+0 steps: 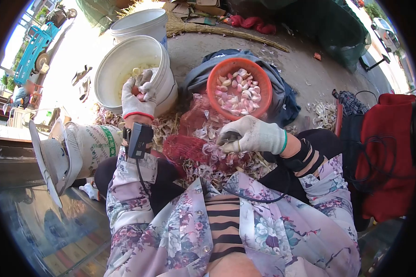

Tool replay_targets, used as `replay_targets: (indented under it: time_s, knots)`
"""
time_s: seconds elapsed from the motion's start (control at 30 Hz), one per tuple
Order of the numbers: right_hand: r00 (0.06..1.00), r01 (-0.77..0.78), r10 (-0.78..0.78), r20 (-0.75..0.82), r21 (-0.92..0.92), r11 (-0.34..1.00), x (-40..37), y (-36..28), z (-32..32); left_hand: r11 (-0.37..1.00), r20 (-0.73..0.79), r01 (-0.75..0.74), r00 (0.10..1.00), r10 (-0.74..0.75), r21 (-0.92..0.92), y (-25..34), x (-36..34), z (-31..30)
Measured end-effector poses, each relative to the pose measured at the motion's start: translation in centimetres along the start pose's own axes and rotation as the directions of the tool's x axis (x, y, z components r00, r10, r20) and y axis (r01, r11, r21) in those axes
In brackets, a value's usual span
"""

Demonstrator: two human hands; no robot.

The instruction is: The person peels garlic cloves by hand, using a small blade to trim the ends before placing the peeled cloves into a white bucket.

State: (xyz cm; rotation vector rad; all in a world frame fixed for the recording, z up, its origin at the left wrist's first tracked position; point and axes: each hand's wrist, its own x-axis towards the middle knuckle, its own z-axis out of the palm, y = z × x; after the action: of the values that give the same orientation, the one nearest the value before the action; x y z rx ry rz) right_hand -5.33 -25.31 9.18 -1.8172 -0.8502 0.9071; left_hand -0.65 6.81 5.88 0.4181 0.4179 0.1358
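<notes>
At the bottom of the frame, nearest the camera, the person wears a floral shirt (268,231), open at the front over a dark-striped garment. Black straps circle both wrists, the left one carrying a dark box-shaped device (141,140).

The right hand (253,135), in a pale glove with a green cuff, is at the centre of the frame. Its fingers are bent toward the thumb just above papery garlic skins (213,153); whether they pinch anything cannot be told. Red mesh (182,147) lies among these skins, left of that hand.

The left hand (139,98), gloved with a red cuff, is left of centre in front of the mouth of a white bucket (168,94). Its fingers curl inward, with pinkish shapes showing among them; whether these are cloves or bare fingertips is unclear. Pale cloves (136,72) lie inside the bucket.

Beyond the right hand, an orange bowl (212,90) of pink and white garlic cloves (238,91) sits on blue-grey cloth (285,94).

Farther up, a second white bucket (141,22) stands behind the first. A turquoise cart (34,53) is at upper left.
</notes>
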Motion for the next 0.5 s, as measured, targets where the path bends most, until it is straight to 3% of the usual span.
replay_targets:
  time_s: [0.07, 0.23, 0.4, 0.5]
  knots:
    - [0.998, 0.007, -0.012, -0.056, -0.098, 0.995, 0.3, 0.6, 0.1, 1.0, -0.039, 0.012, 0.999, -0.011, 0.025, -0.4, 0.6, -1.2]
    - [0.997, -0.016, -0.001, -0.076, -0.219, 0.976, 0.2, 0.6, 0.0, 0.97, 0.113, 0.202, 0.97, -0.217, 0.132, -2.8, -1.5, -1.2]
    - [0.991, -0.043, -0.003, -0.137, -0.332, 0.942, 0.0, 0.2, -0.4, 0.86, 0.24, 0.47, 0.827, -0.508, 0.198, -5.7, -3.6, 0.1]
    - [0.97, -0.116, 0.024, -0.241, -0.373, 0.921, -0.1, 0.2, -0.7, 0.81, 0.191, 0.497, 0.803, -0.565, 0.31, -6.9, -4.4, 0.8]
